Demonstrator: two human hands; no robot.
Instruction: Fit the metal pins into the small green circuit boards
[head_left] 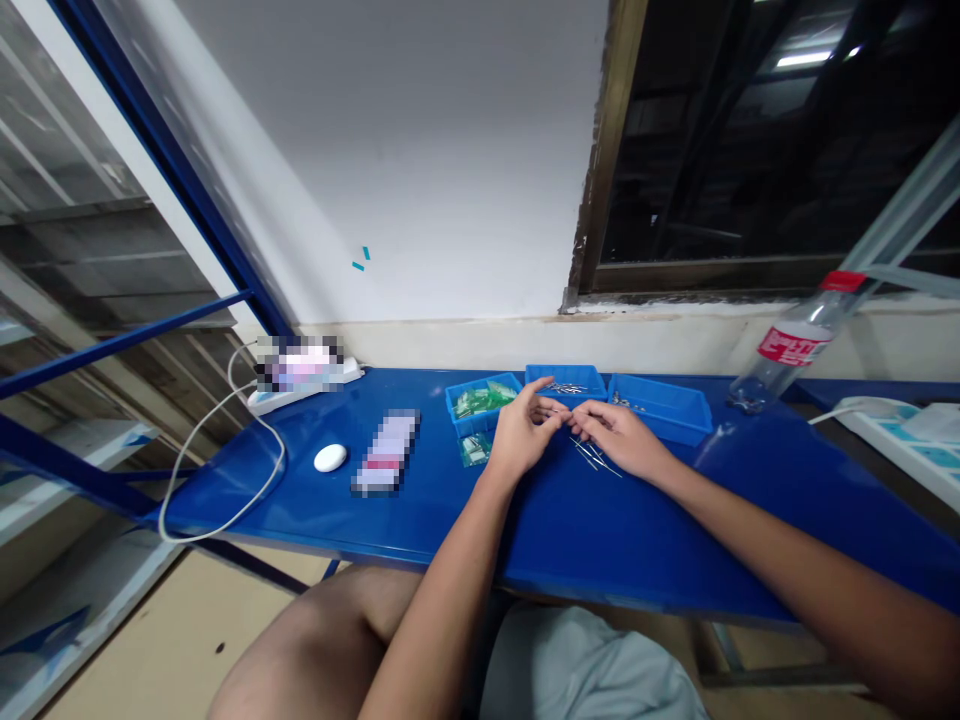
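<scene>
My left hand [525,425] and my right hand [611,432] meet fingertip to fingertip above the blue table. Both are closed in a pinch, and whatever sits between the fingertips is too small to name. Several thin metal pins [592,455] lie loose on the table under my right hand. Behind my hands stand three blue bins: the left bin [457,428] holds green packets [480,400], the middle bin [562,372] holds thin metal pieces [566,389], and the right bin [667,410] has a few small metal parts at its left end. A small clear packet [475,450] lies beside my left wrist.
A blurred-out phone-like slab [388,452] and a white oval case [330,458] lie to the left. A power strip [307,388] with a looping white cable [225,535] is at the far left. A plastic bottle [791,345] stands tilted-looking at the right, near another white strip [892,440].
</scene>
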